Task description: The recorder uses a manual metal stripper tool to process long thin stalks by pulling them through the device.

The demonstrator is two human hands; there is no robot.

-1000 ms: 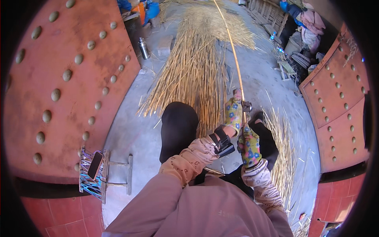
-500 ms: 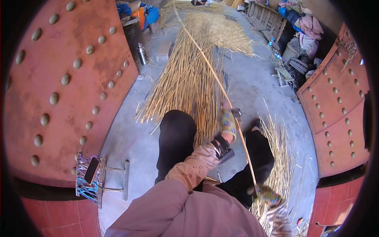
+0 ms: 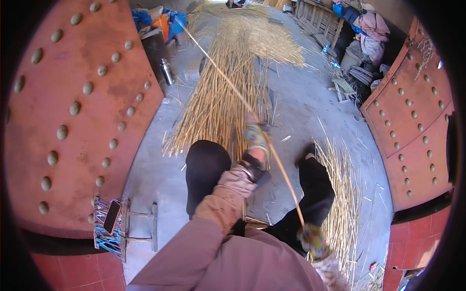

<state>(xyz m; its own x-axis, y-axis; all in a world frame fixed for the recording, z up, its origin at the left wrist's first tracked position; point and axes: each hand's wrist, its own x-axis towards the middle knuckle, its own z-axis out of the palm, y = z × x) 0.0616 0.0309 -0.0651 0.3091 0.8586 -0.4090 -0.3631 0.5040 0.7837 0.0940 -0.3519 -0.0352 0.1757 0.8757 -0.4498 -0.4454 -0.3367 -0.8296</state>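
Observation:
A long, thin tan reed stalk [image 3: 283,176] slants from the far left down toward my right side. My left hand [image 3: 255,135], in a patterned glove, closes on it about midway; motion blurs the fingers. Next to that hand is a small dark object I cannot make out. Lower down, my right hand [image 3: 314,241], gloved in similar cloth, grips the stalk's near end. A black band [image 3: 253,167] wraps my left wrist. Beyond my knees lies a wide heap of reed stalks [image 3: 218,104], and another pile of pale stalks [image 3: 342,203] lies beside my right leg.
Studded red doors [image 3: 92,116] stand either side. A small corded stool [image 3: 125,228] carries a phone [image 3: 112,216] at the left. A steel flask [image 3: 167,72] stands by the left door. Bundled cloth [image 3: 374,29] hangs far right. Another person [image 3: 236,4] is at the far end.
My left hand has moved left and slightly up along with the stalk. The stalk's far end has swung left and down, and my right hand has shifted slightly left.

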